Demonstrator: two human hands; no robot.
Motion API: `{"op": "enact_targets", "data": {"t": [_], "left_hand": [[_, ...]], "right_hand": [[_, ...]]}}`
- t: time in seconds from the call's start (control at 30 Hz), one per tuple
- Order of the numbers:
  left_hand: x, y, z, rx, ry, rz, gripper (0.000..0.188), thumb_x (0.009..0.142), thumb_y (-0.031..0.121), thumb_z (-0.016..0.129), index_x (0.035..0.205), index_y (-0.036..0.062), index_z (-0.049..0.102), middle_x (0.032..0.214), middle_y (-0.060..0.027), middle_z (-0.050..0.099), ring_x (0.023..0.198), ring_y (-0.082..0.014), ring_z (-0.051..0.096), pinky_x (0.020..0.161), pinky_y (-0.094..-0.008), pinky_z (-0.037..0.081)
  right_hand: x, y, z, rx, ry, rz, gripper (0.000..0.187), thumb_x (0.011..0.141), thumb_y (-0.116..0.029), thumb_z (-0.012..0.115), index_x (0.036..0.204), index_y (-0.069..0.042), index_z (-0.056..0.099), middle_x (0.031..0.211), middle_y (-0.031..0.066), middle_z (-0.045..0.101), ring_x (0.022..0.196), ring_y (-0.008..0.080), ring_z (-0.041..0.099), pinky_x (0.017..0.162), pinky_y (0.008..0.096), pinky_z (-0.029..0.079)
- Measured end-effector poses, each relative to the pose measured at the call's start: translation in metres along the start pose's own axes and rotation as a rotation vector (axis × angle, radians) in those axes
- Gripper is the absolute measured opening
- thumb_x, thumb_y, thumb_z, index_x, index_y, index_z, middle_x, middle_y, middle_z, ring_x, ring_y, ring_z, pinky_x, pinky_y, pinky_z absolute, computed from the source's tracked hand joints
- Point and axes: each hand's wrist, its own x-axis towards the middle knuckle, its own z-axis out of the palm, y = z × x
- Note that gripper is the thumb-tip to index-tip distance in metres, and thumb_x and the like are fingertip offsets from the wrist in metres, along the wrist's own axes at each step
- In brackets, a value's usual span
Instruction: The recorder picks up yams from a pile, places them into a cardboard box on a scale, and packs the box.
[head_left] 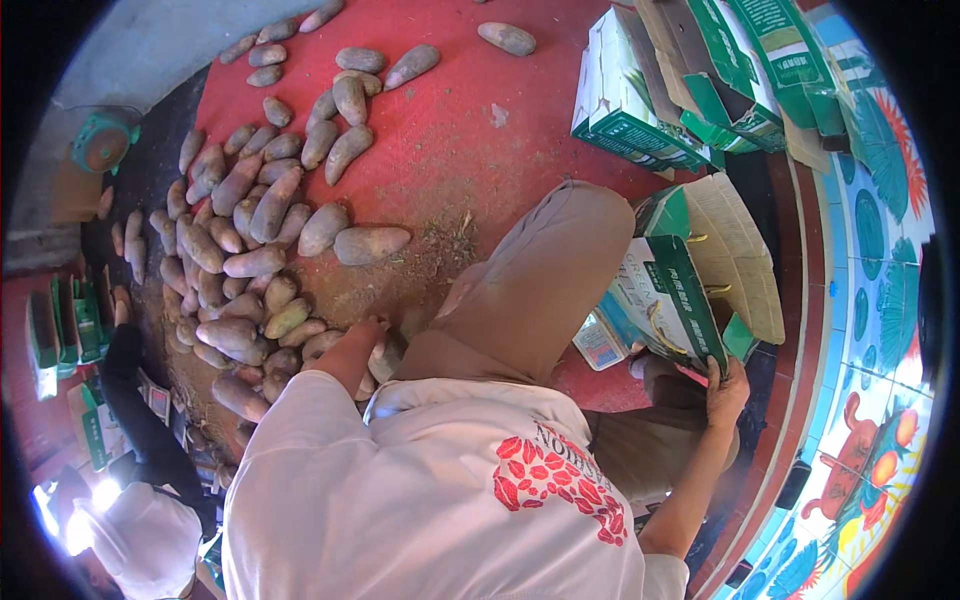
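A big heap of brown tubers (236,262) with pinkish ends lies on the red floor to my left, some spread toward the far side. My left hand (374,326) is low at the near right edge of the heap, beside my raised knee. A tuber (386,356) lies right by it; my arm and the angle hide most of its fingers. On my right stands an open green and white cardboard carton (662,300) with its brown inner flap folded outward and yellow cord handles showing. My right hand (727,390) grips the near upper edge of this carton, thumb and fingers closed on it.
More green and white cartons (640,95) stand open at the far right. A tiled step and painted wall (870,330) border the right side. At the lower left another person in a white cap (145,540) reaches toward the tubers with a dark sleeve. Dirt (440,250) litters the floor.
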Motion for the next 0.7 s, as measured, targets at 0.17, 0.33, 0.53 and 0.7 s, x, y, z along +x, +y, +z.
{"op": "enact_targets", "data": {"t": [0.17, 0.33, 0.53, 0.7], "left_hand": [[0.01, -0.003, 0.03, 0.044, 0.264, -0.069, 0.05, 0.084, 0.027, 0.057, 0.133, 0.0235, 0.045, 0.138, -0.0102, 0.038, 0.13, -0.0335, 0.034, 0.1, -0.0552, 0.034], [0.01, 0.019, 0.02, 0.344, 0.337, -0.076, 0.035, 0.093, 0.026, 0.044, 0.127, 0.0265, 0.052, 0.136, -0.0086, 0.04, 0.13, -0.0306, 0.034, 0.102, -0.058, 0.028], [0.023, 0.0, 0.033, 0.168, 0.44, 0.063, 0.03, 0.09, 0.024, 0.047, 0.118, 0.0236, 0.058, 0.121, -0.0066, 0.053, 0.117, -0.0259, 0.046, 0.098, -0.0499, 0.037], [0.003, 0.005, 0.016, 0.524, 0.341, 0.113, 0.027, 0.087, 0.025, 0.052, 0.11, 0.0202, 0.065, 0.118, -0.0087, 0.056, 0.113, -0.0261, 0.051, 0.091, -0.0421, 0.043]], "right_hand": [[0.004, 0.003, 0.005, -0.015, -0.023, 0.03, 0.019, 0.082, -0.016, 0.065, 0.092, -0.001, 0.063, 0.087, 0.0194, 0.061, 0.081, 0.0388, 0.059, 0.071, 0.0399, 0.047], [0.001, 0.01, 0.006, -0.08, 0.012, 0.014, 0.021, 0.083, -0.019, 0.064, 0.093, -0.001, 0.063, 0.089, 0.0205, 0.062, 0.082, 0.0395, 0.059, 0.071, 0.0413, 0.048], [0.005, 0.009, 0.009, -0.067, -0.001, 0.037, 0.022, 0.084, -0.021, 0.063, 0.094, -0.001, 0.063, 0.09, 0.0209, 0.062, 0.083, 0.0396, 0.059, 0.072, 0.0422, 0.048], [0.003, 0.015, 0.009, -0.099, -0.003, 0.043, 0.024, 0.085, -0.023, 0.062, 0.093, -0.001, 0.062, 0.088, 0.0206, 0.061, 0.081, 0.0396, 0.059, 0.071, 0.0426, 0.047]]}}
